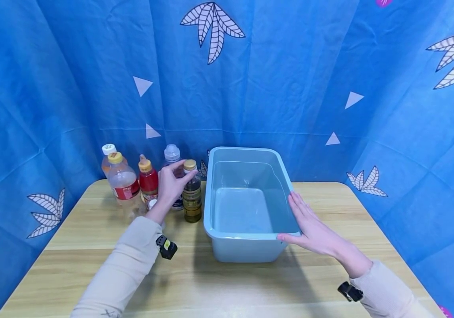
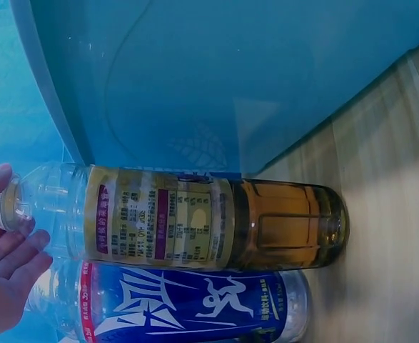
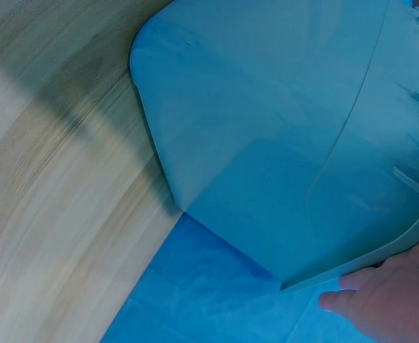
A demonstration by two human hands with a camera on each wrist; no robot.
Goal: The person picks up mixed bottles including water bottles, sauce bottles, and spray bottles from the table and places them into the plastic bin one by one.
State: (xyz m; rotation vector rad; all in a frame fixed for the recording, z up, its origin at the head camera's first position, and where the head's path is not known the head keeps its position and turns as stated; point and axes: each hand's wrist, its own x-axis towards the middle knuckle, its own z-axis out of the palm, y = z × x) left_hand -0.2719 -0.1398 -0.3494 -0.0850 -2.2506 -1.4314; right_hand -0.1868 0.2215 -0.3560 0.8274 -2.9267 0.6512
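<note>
My left hand [image 1: 171,183] pinches the yellow cap of a clear bottle [image 1: 192,198] with dark amber liquid, the thumb and fingertips on either side of the cap. In the left wrist view this bottle [image 2: 288,221] stands upright on the table, a printed yellow label round its middle. Just right of it is a pale blue plastic tub [image 1: 246,250] with nothing inside. My right hand [image 1: 310,223] rests on the tub's near right corner, fingers extended over the right rim and thumb along the front rim. The right wrist view shows fingertips at the rim.
Behind my left hand stands a blue-labelled drink bottle [image 2: 195,304]. Farther left are a red squeeze bottle [image 1: 148,181], a clear bottle with a red label [image 1: 125,185] and a white-capped bottle [image 1: 109,149]. Another white cap [image 1: 152,203] shows beside the left wrist. A blue curtain [image 1: 290,88] surrounds the table.
</note>
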